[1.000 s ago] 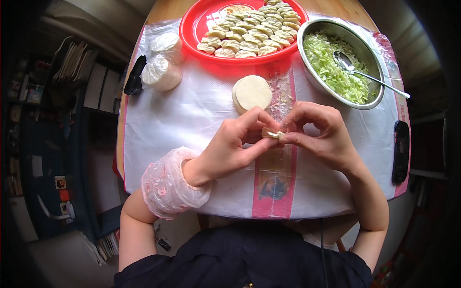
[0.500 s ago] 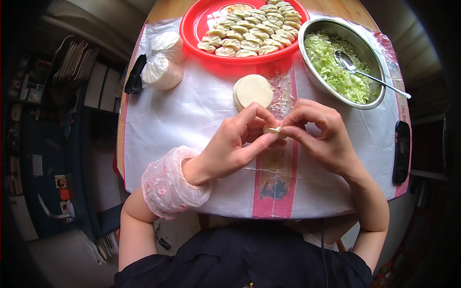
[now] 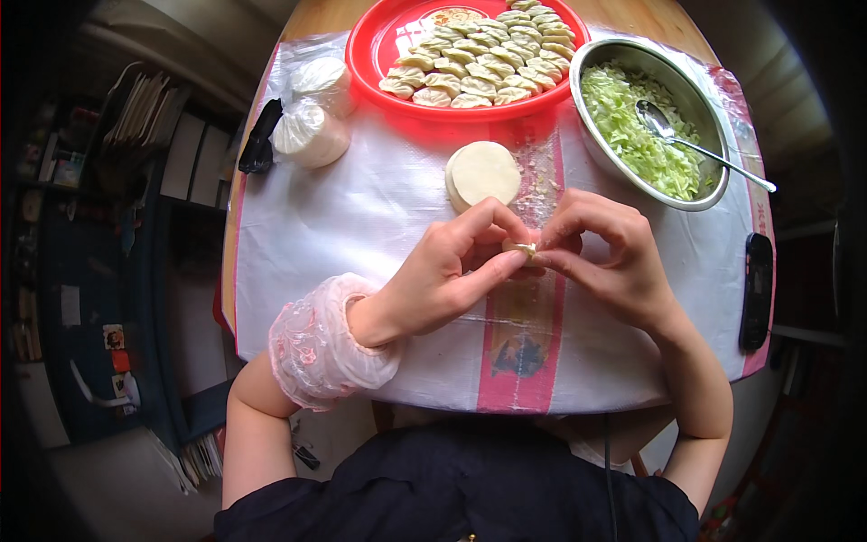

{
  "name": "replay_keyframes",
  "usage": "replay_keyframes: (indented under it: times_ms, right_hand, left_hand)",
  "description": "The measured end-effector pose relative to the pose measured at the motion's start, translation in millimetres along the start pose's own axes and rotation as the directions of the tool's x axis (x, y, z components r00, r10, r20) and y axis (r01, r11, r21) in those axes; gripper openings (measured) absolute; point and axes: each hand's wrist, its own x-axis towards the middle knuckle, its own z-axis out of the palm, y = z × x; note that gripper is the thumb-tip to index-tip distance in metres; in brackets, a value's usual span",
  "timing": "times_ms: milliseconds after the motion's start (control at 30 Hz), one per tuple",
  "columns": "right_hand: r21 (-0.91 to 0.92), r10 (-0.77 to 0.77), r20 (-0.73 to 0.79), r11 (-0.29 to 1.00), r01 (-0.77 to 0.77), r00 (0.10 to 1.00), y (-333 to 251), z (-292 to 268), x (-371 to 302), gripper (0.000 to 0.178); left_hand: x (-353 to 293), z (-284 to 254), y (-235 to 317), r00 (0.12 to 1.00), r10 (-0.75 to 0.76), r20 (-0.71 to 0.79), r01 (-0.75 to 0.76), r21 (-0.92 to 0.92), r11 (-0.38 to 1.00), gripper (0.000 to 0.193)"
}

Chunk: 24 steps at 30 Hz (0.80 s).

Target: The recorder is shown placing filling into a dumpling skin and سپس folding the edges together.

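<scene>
A small dumpling sits between my two hands, mostly hidden by the fingers. My left hand is closed around it, thumb and forefinger at its upper edge. With thumb and fingertips, my right hand pinches the dumpling's right end. Just beyond my left hand lies a short stack of round dough wrappers. Farther back, a red tray carries rows of folded dumplings. To its right stands a steel bowl of chopped green filling, a metal spoon resting in it.
Plastic-wrapped stacks of pale rounds stand at the back left, beside a black bundle. A black device lies at the table's right edge. White plastic sheeting covers the table, with flour crumbs near the wrappers.
My right fingertips have shifted slightly along the dumpling's edge and pinch it more closely. The left hand keeps its hold. The whole view has shifted a little.
</scene>
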Motion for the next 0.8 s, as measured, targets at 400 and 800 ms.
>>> replay_keyframes:
  times_ms: [400,800]
  right_hand:
    - [-0.009,0.04,0.021,0.999,-0.04,0.999,-0.4,2.4,-0.9,0.014]
    - [-0.043,0.009,0.013,0.999,-0.008,1.0,-1.7,2.7,-1.3,0.012]
  left_hand:
    - [0.0,-1.9,-3.4,0.999,0.016,0.035,-0.02,0.126,0.992,0.02]
    - [-0.2,-4.4,1.9,0.992,-0.04,0.117,0.045,-0.045,0.998,0.024]
